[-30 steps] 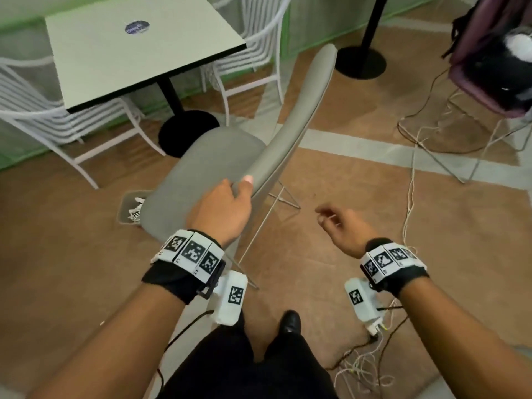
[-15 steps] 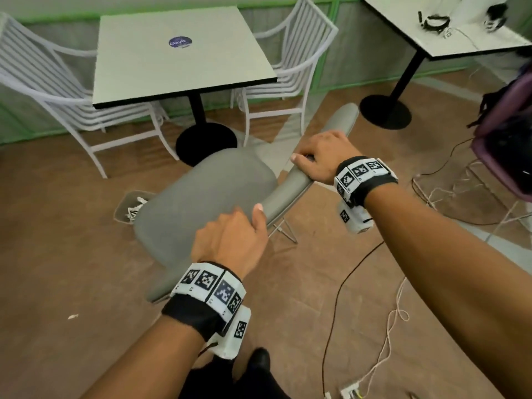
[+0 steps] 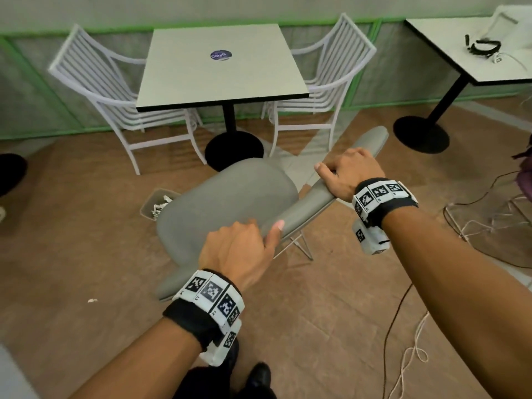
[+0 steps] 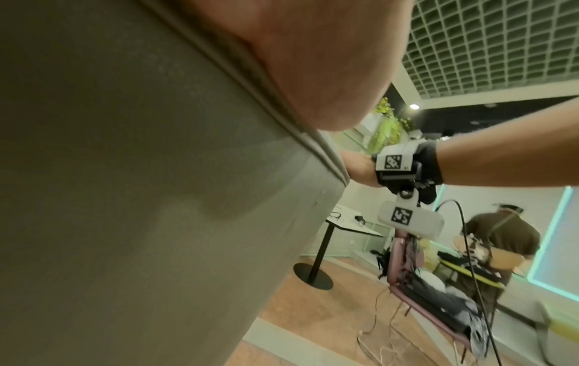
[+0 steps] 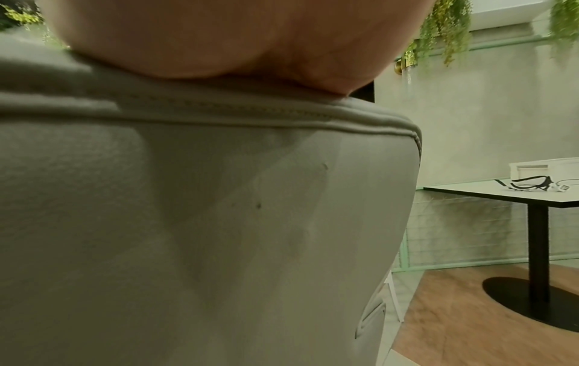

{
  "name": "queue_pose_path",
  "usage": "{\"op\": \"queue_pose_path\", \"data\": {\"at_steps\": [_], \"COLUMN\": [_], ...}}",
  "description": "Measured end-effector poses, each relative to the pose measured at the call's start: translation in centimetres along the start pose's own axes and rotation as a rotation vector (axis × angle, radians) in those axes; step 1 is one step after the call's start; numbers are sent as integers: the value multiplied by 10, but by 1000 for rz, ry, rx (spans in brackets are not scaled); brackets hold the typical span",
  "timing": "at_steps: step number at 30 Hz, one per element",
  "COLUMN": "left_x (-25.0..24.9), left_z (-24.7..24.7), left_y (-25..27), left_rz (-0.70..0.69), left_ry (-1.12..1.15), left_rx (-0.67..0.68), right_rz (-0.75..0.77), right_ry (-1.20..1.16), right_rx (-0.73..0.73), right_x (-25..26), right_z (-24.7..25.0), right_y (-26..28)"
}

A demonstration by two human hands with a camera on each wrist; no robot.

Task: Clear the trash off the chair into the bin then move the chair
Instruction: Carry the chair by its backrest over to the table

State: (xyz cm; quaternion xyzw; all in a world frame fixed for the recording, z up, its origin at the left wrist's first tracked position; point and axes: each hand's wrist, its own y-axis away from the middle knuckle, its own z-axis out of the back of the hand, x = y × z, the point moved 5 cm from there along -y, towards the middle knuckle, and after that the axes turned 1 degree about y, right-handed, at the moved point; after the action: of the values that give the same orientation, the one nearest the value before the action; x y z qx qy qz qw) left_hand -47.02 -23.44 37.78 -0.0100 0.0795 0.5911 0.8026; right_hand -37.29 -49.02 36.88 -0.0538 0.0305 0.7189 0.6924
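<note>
Chair (image 3: 230, 203) sits mid-frame on the floor, its grey seat bare; the bin (image 3: 155, 203) at its left edge holds white scraps, so clearing looks done. Left hand (image 3: 239, 251) and right hand (image 3: 349, 174) both have fingers curled over the backrest's top edge. Moving it remains.

The grey fabric-covered chair back (image 4: 141, 198) is filling the left and centre of the frame, its stitched seam running diagonally down to the right. The left hand (image 4: 313, 62) is pressing against that seam from above — only its heel is showing, fingers out of sight. Further along the same edge the right hand (image 4: 360, 168) is gripping the chair; its black wristband (image 4: 429, 170) is carrying white tagged blocks. Behind, a pink chair (image 4: 438, 304) is standing laden with dark items — contents unclear.
</note>
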Motion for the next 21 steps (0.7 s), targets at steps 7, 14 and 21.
{"op": "queue_pose_path", "data": {"at_steps": [7,14,21], "left_x": [8,63,131], "left_z": [2,10,24], "left_y": [-7,-18,-39], "left_rz": [-77,-165,-184], "left_ry": [-56,-81,-151], "left_rx": [-16,-59,-80], "right_rz": [-48,-119,-73], "right_ry": [-6,-22,-1], "right_rx": [-15,-23,-40], "right_x": [7,40,86], "right_z": [5,11,16], "right_y": [5,22,32]}}
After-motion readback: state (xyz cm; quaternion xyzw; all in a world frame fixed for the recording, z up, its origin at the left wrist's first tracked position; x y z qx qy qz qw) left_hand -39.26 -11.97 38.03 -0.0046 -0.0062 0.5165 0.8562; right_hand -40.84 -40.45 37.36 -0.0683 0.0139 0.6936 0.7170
